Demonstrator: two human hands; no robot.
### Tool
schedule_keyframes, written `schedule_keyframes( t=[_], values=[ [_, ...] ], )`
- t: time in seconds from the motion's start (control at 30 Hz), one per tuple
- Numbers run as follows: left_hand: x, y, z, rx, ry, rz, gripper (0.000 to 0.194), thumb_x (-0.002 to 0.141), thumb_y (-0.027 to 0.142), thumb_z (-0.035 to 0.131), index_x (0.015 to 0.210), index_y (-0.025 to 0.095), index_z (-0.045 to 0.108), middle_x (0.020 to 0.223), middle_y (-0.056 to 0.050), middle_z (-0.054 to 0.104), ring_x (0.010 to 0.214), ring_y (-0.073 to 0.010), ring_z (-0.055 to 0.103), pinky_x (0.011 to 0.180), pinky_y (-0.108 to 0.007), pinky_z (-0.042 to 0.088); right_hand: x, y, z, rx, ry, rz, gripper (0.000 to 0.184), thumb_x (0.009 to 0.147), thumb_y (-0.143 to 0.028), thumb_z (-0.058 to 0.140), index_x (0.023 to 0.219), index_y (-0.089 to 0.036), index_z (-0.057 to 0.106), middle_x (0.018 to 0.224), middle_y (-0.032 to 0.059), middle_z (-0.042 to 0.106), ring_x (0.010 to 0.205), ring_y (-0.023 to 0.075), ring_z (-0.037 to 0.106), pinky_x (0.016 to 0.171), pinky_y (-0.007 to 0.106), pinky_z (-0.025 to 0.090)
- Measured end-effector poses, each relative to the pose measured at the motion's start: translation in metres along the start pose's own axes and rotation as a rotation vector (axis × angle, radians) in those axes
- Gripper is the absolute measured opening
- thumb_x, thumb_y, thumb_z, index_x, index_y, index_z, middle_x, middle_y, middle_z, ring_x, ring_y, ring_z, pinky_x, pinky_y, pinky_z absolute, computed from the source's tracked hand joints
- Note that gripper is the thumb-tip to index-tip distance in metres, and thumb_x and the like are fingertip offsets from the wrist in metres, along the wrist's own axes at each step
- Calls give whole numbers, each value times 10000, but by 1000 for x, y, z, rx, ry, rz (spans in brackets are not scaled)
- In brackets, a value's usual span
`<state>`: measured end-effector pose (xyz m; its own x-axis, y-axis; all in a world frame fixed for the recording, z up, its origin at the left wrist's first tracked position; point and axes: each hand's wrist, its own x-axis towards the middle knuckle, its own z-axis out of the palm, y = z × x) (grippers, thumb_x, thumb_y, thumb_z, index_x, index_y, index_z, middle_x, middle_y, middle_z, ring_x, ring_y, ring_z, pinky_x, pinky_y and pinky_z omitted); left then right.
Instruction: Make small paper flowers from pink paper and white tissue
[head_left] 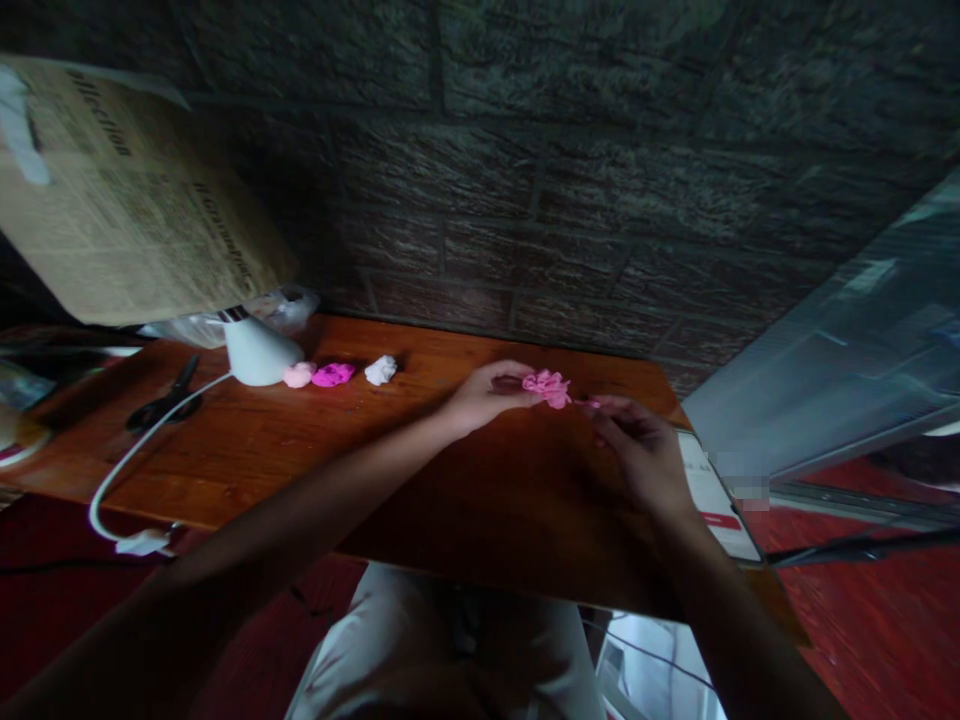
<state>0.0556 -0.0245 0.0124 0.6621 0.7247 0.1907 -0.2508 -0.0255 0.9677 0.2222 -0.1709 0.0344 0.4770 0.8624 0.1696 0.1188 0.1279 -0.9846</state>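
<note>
head view | here's the left hand (484, 398), clamped on the ruffled pink piece (551, 388) above the wooden table (480, 490) | and the right hand (641, 445) pinches a thin pink strand (586, 403) just beside it | best technique, i'd judge: left hold light, sparing those folds; right pull gentle, strand straight, never yanked

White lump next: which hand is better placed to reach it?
Left, I'd say: the left hand is nearer the white lump, while the right hand is beyond the pink piece. The left would probably have to release that piece first.
</note>
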Motion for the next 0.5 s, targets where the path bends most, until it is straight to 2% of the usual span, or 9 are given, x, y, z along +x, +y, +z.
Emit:
schedule_keyframes(
  t=[0.07, 0.17, 0.27, 0.37, 0.5],
  values=[
    [-3, 6, -15, -63, 64, 32, 432, 592, 245, 917, 947, 137, 695, 1009, -55, 759, 968, -174, 702, 1031, -400, 487, 20, -12, 19, 24, -48, -57, 307, 709, -418, 851, 917, -214, 755, 844, 32, 754, 678, 134, 631, 566, 238, 495],
    [-8, 6, -34, -188, 163, 74, 420, 595, 213, 902, 922, 153, 644, 971, -19, 755, 962, -146, 700, 1046, -377, 477, 49, -29, 52, 44, -149, -57, 337, 694, -446, 850, 908, -209, 744, 817, 24, 751, 545, 106, 572, 478, 239, 456],
    [-11, -1, -46, -193, 212, 75, 423, 613, 202, 887, 918, 162, 596, 931, -2, 748, 937, -137, 699, 1042, -382, 478, 63, -34, 78, 54, -164, -99, 337, 692, -453, 845, 899, -209, 738, 826, 28, 757, 545, 105, 566, 464, 234, 444],
    [-10, -6, -52, -173, 202, 70, 485, 596, 178, 898, 979, 165, 601, 954, -12, 752, 952, -142, 699, 1039, -382, 481, 58, -25, 88, 29, -149, -157, 304, 750, -486, 794, 883, -218, 741, 815, 32, 754, 590, 124, 597, 504, 249, 472],
    [-7, -7, -52, -141, 155, 74, 549, 598, 203, 904, 1080, 170, 643, 1081, -59, 753, 1036, -180, 695, 1039, -395, 486, 47, -7, 84, -55, -159, -167, 299, 736, -490, 809, 851, -217, 769, 795, 38, 755, 594, 136, 595, 535, 268, 491]
  ],
)
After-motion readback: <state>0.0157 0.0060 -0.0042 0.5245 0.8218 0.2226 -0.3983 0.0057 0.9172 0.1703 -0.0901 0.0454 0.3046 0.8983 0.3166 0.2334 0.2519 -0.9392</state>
